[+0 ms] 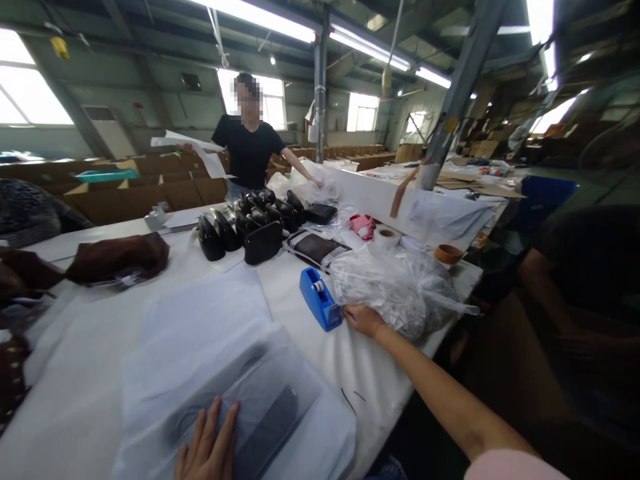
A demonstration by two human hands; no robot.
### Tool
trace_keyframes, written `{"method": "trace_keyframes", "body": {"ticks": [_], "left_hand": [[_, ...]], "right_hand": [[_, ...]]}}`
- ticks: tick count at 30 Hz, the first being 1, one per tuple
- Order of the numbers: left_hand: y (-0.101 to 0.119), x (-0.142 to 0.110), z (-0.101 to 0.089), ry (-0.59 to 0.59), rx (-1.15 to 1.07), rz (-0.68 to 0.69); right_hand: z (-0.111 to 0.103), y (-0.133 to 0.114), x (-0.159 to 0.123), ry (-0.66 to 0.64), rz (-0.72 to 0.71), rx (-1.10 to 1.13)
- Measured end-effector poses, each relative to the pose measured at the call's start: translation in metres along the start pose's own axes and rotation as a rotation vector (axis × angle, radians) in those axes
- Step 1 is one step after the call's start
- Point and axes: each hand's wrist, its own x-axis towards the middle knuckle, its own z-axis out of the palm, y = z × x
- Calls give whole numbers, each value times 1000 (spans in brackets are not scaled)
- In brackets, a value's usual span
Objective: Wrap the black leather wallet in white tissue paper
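My left hand [207, 447] lies flat with fingers together on a dark flat item wrapped in white tissue paper [235, 400] at the near table edge. My right hand [363, 320] reaches out to the right, its fingers curled beside the blue tape dispenser [319, 298] and touching a crumpled clear plastic bag [395, 287]. Whether it grips anything is hidden.
Black handbags [250, 227] stand in a group mid-table, with a brown bag [120, 257] at left. A tape roll [386, 235] and a brown roll [447, 253] lie at right. A person in black [249, 150] holds white paper beyond the white table [75, 373]. Cardboard boxes stand behind.
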Motion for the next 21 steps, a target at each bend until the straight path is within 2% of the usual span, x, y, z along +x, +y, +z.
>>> {"method": "trace_keyframes", "body": {"ticks": [4, 7, 10, 12, 15, 17, 21], "left_hand": [[11, -1, -7, 23, -19, -41], [15, 0, -10, 38, -25, -21], [16, 1, -12, 91, -23, 5], [19, 2, -14, 135, -24, 7], [23, 3, -17, 162, -30, 0], [26, 4, -19, 160, -29, -6], [28, 3, -21, 152, -16, -14]], "right_hand": [[13, -11, -11, 99, 44, 77], [17, -20, -10, 169, 66, 126], [10, -30, -3, 337, 48, 247], [4, -35, 1, 447, 90, 372], [4, -45, 1, 442, 196, 514], [12, -54, -1, 418, 235, 560], [36, -72, -1, 463, 332, 544]]}}
